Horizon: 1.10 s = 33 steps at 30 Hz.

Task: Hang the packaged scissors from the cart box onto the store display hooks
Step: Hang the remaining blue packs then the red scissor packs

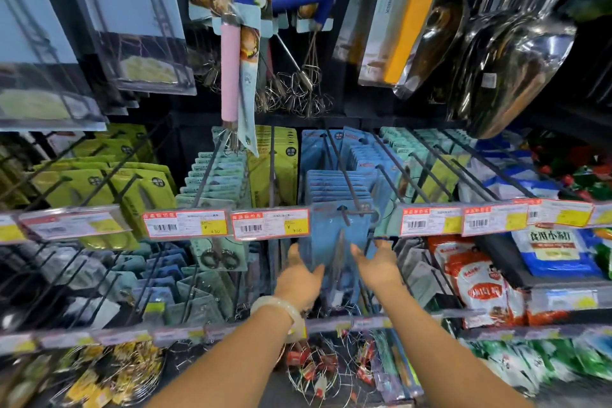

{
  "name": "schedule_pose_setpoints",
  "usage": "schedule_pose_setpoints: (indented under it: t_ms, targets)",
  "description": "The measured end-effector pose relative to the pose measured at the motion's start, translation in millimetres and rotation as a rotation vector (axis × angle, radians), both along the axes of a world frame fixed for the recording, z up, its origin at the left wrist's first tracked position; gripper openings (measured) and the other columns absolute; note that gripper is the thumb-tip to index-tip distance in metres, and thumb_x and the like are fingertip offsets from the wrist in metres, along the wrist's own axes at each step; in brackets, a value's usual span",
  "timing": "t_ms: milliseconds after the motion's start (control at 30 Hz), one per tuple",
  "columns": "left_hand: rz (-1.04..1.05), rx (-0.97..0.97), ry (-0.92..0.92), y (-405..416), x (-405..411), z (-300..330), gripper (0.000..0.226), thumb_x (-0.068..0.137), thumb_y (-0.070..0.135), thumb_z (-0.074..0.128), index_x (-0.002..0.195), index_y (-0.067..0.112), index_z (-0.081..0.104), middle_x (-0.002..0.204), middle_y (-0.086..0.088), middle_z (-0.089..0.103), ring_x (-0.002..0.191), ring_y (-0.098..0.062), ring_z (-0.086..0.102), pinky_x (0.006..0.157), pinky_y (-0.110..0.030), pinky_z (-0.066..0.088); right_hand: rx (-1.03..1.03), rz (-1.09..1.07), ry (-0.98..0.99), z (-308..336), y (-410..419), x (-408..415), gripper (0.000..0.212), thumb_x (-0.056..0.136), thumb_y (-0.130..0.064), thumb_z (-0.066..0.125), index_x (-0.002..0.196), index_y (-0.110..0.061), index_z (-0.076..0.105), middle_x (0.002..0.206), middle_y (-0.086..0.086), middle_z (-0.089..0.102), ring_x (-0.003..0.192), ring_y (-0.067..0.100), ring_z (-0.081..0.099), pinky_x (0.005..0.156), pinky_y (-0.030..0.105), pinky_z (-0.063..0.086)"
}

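Filling the whole view, a dark store display rack [185, 122] carries rows of black wire hooks [351, 189] loaded with carded goods: green packs at the left, pale teal packs in the middle, blue ones right of centre. Above hang large shiny steel scoops [506, 66] at the upper right and whisks with blue and pink handles at top centre. Red and white food pouches [480, 288] sit on a shelf at the right. Red-bordered price tags [271, 223] with barcodes run across the hook ends.

The blue carded scissors package [334, 242] hangs at the front of the central hook, its hole over the hook's tip, the stack of like blue cards just behind it. The left hand [299, 275], a pale bangle [281, 311] on its wrist, lies against the package's left edge with fingers straight and thumb out. The right hand [377, 262] is at the package's right edge, fingers spread and loose; whether it touches the card I cannot tell
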<state>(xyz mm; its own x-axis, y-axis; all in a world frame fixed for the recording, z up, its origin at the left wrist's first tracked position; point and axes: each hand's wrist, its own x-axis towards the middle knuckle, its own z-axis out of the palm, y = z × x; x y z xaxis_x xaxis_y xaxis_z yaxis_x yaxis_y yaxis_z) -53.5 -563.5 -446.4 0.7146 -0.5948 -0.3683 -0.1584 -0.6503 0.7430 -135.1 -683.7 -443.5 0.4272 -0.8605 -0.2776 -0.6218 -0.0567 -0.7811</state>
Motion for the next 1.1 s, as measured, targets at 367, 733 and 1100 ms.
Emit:
schedule_pose_setpoints:
  t_ms: [367, 733, 1100]
  targets:
    - [-0.325, 0.519, -0.593, 127, 31, -20, 0.064, 0.089, 0.026, 0.053, 0.144, 0.013, 0.022, 0.149, -0.011, 0.027, 0.142, -0.030, 0.018, 0.115, -0.045, 0.020, -0.317, 0.742, 0.530, -27, 124, 40, 0.054, 0.089, -0.033, 0.057, 0.132, -0.007, 0.038, 0.137, 0.015, 0.040, 0.128, 0.032, 0.039, 0.105, 0.036, 0.036]
    - [0.144, 0.725, -0.573, 438, 110, 19, 0.065, 0.093, 0.033, 0.048, 0.147, 0.014, 0.018, 0.153, -0.012, 0.022, 0.143, -0.029, 0.017, 0.116, -0.047, 0.019, -0.657, 1.246, 0.378, 17, 410, 180, 0.050, 0.089, -0.024, 0.055, 0.133, -0.010, 0.038, 0.138, 0.015, 0.040, 0.129, 0.033, 0.037, 0.102, 0.041, 0.037]
    - [0.622, 0.780, -0.347, 758, 104, 41, 0.060, 0.090, 0.025, 0.050, 0.143, 0.014, 0.025, 0.148, -0.012, 0.028, 0.142, -0.032, 0.018, 0.115, -0.046, 0.019, -0.735, 1.723, 0.216, 37, 741, 240, 0.049, 0.090, -0.030, 0.056, 0.132, -0.012, 0.038, 0.137, 0.012, 0.040, 0.128, 0.032, 0.037, 0.102, 0.042, 0.039]
